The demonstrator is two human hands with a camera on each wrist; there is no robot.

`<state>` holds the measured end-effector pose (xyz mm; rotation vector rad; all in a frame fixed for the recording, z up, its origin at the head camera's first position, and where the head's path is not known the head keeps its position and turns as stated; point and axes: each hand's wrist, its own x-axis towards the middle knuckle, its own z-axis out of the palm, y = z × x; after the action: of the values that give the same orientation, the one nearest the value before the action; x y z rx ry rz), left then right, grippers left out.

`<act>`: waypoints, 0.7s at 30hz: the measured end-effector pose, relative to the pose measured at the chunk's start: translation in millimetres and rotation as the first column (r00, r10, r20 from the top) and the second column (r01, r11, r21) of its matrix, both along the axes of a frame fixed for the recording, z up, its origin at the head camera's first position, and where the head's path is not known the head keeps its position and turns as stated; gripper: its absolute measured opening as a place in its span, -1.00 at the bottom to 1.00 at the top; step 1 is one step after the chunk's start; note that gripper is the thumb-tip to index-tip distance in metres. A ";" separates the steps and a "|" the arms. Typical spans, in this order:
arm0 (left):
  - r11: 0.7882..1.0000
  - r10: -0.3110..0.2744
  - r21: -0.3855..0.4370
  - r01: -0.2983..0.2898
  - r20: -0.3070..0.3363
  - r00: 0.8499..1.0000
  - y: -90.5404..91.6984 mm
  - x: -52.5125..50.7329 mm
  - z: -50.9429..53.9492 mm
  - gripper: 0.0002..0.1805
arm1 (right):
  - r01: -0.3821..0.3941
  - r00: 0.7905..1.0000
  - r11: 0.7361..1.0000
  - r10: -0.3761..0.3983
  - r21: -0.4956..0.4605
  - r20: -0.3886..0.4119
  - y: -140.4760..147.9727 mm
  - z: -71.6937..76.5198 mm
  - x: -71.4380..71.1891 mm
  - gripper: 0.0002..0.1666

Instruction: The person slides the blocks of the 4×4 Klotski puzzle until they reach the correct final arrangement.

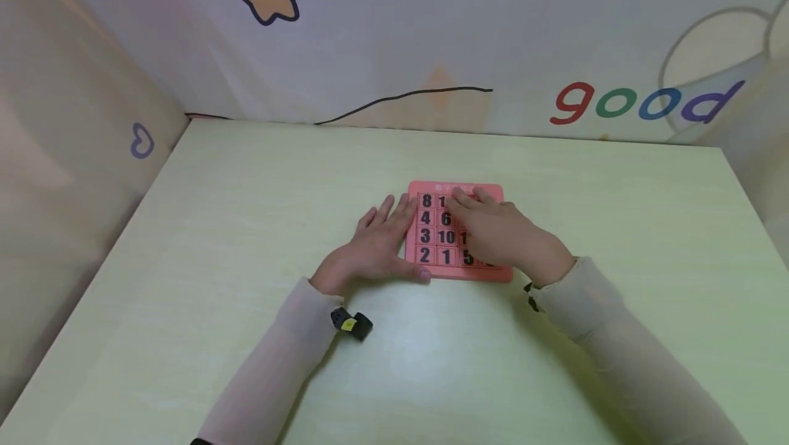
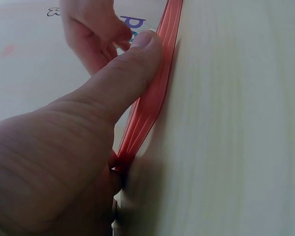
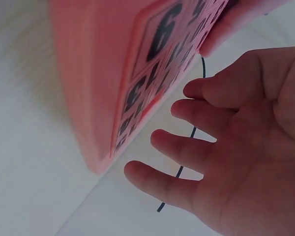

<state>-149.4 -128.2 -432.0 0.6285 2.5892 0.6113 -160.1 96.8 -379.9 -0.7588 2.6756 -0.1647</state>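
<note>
The board (image 1: 459, 272) lies flat on the surface (image 1: 277, 212), carrying numbered tiles (image 1: 425, 236). The left hand (image 1: 377, 248) is spread wide at the board's near left corner: the thumb (image 2: 120, 76) touches the near edge, and the extended fingers lie along the left edge. The right hand (image 1: 499, 231) is positioned over the right part of the board, fingers loosely bent and separated, grasping nothing. In the right wrist view, its fingertips are clear of the tiles.
</note>
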 end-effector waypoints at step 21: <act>1.000 0.011 0.005 -0.011 0.007 1.000 1.1 0.8 -1.0 0.41 | 0.051 0.998 0.998 -0.052 0.025 0.033 24.7 -1.8 3.3 -0.27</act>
<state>-148.6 -127.1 -433.0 0.6133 2.5875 0.6226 -156.7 121.5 -381.6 -0.6744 2.6623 -0.1570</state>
